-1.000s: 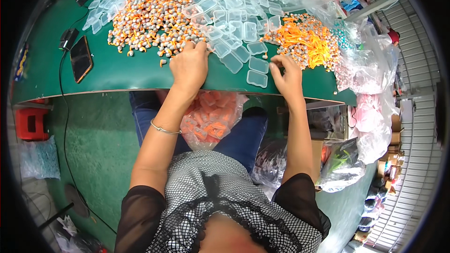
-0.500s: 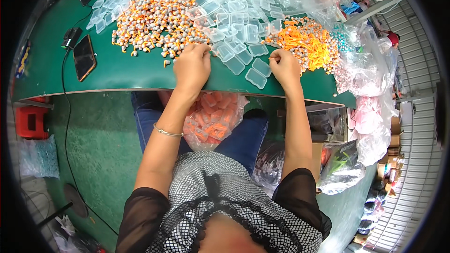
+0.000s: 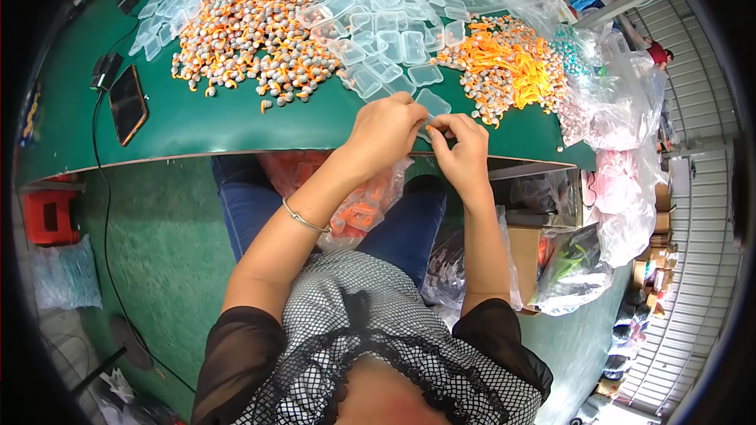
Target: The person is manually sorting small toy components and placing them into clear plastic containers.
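My left hand (image 3: pixel 387 127) and my right hand (image 3: pixel 463 151) meet over the table's front edge, fingertips close together. The left fingers are pinched; what they hold, if anything, is hidden. A small orange piece (image 3: pixel 429 131) shows at my right thumb and forefinger, which are pressed together. Beneath and behind the fingers lie small clear plastic boxes (image 3: pixel 426 74), some standing open. To the left spreads a heap of small grey-and-orange earplugs (image 3: pixel 252 31). On the right is a pile of similar pieces (image 3: pixel 482 94) with bright orange cords (image 3: pixel 529 79) on top.
A phone (image 3: pixel 128 105) and a black cable adapter (image 3: pixel 105 71) lie on the green table (image 3: pixel 181 122) at left. Clear plastic bags (image 3: pixel 618 110) crowd the right end. On my lap rests a bag of orange pieces (image 3: pixel 362 208). A red crate (image 3: pixel 49 216) stands on the floor.
My left hand has moved right, from the edge of the grey-and-orange heap. My right hand has come left and toward me, so the fingertips now meet over the clear boxes.
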The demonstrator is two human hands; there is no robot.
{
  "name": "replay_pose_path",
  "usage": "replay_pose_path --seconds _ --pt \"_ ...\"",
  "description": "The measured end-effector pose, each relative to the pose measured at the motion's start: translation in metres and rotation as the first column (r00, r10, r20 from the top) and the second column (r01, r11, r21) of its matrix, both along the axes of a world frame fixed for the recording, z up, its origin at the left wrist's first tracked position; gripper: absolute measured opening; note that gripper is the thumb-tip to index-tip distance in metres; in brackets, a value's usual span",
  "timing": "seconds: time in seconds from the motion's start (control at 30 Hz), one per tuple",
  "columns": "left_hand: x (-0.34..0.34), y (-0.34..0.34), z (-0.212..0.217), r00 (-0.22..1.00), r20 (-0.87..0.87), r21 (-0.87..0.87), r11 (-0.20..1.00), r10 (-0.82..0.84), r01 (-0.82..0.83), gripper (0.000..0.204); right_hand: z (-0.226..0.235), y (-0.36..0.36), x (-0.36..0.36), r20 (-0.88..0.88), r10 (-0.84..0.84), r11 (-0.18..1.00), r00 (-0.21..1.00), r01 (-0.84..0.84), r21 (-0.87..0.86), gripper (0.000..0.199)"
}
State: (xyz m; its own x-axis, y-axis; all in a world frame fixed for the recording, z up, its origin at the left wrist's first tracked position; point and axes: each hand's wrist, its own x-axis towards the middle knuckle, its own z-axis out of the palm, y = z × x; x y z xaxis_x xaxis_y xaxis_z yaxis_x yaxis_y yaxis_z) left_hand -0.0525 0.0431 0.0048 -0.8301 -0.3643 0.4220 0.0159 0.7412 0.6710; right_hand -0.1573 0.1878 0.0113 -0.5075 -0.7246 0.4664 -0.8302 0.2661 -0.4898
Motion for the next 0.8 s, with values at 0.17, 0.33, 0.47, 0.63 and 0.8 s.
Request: replay_pose_path --seconds 0.17,0.33,0.47,0.63,0.8 --pt "-0.001 0.005 -0.003 0.999 0.016 -0.018 0.999 -0.035 0.035 0.01 0.0 0.0 0.003 -0.154 -0.002 0.998 0.988 0.012 0.06 0.01" --pt "0.002 0.012 -0.007 0.999 -0.044 -0.059 0.998 -0.018 0.016 0.014 0.011 0.0 0.004 -0.273 0.028 0.999 0.962 -0.015 0.05 0.007" --pt "0.007 0.012 -0.007 0.999 -0.05 -0.052 0.998 -0.019 0.016 0.03 0.02 -0.008 -0.04 -0.189 0.019 0.999 0.982 -0.025 -0.031 0.007" --pt "0.008 0.013 -0.003 0.999 -0.015 -0.041 0.998 -0.041 0.04 0.039 0.013 -0.026 -0.133 -0.348 -0.225 0.971 0.91 0.239 -0.002 0.01" --pt "0.009 0.013 -0.013 0.997 -0.049 -0.07 0.996 -0.059 0.055 0.04 0.008 -0.044 -0.164 -0.637 -0.188 0.89 0.747 0.404 0.212 0.018"
